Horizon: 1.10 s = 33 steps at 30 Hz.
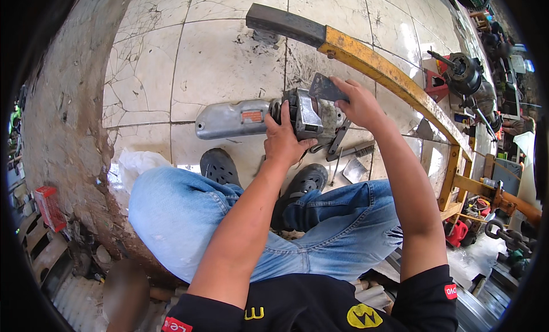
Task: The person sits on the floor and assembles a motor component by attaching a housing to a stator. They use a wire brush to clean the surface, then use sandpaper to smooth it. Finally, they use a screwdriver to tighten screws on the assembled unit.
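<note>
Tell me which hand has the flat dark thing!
The right hand; it holds the flat dark plate, while the left hand touches the metal machine part.

They're rocking a black short-sleeved tee [300,295] with a round yellow emblem [364,316] and red rectangular sleeve patches [451,291], plus faded blue denim jeans [326,246], ripped on the right leg, and chunky dark-grey perforated clogs [219,167].

Workshop, with loose machine parts [309,116]

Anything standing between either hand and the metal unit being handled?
Nothing visible blocks the left hand, which touches the metal unit. Before the right hand, only the flat dark plate it holds juts toward the unit.
</note>
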{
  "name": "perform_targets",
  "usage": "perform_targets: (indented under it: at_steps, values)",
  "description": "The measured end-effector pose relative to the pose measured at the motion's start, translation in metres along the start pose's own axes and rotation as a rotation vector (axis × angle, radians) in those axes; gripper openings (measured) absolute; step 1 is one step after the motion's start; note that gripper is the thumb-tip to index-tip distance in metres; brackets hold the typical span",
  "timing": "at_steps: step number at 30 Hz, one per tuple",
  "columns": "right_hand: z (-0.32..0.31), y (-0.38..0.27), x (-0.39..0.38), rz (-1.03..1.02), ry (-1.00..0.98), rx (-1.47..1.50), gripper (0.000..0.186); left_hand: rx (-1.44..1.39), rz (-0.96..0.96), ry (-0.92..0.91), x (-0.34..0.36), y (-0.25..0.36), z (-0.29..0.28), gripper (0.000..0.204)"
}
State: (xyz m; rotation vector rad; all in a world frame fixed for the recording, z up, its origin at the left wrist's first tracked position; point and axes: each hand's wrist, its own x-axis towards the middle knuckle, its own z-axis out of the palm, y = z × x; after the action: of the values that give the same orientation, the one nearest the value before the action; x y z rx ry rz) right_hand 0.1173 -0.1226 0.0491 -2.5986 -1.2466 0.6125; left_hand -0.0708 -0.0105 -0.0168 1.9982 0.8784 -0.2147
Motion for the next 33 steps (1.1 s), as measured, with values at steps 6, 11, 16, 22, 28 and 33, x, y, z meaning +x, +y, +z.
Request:
perform_targets:
  at_steps: [6, 11, 16, 22, 28, 33]
  values:
    - [-0.003, -0.001, 0.008, 0.020, -0.034, -0.034, 0.057, -0.021, 0.070, 0.032, 0.003, -0.010, 0.004, 0.129]
    - [0.004, 0.007, 0.012, -0.018, -0.003, -0.007, 0.061, -0.006, 0.055, 0.009, 0.003, -0.006, 0.003, 0.128]
    - [0.011, -0.003, 0.025, -0.056, 0.007, 0.003, 0.061, 0.000, 0.046, -0.004, 0.002, -0.003, 0.001, 0.127]
    - [0.004, 0.003, 0.022, 0.014, -0.046, -0.020, 0.056, -0.012, 0.058, 0.019, 0.002, -0.008, 0.004, 0.128]
    - [0.004, -0.004, 0.022, 0.003, -0.022, 0.002, 0.056, -0.002, 0.093, 0.036, 0.002, -0.011, 0.005, 0.127]
    - [0.009, -0.012, 0.020, 0.004, 0.026, -0.029, 0.056, -0.018, 0.085, 0.027, 0.002, -0.006, 0.003, 0.126]
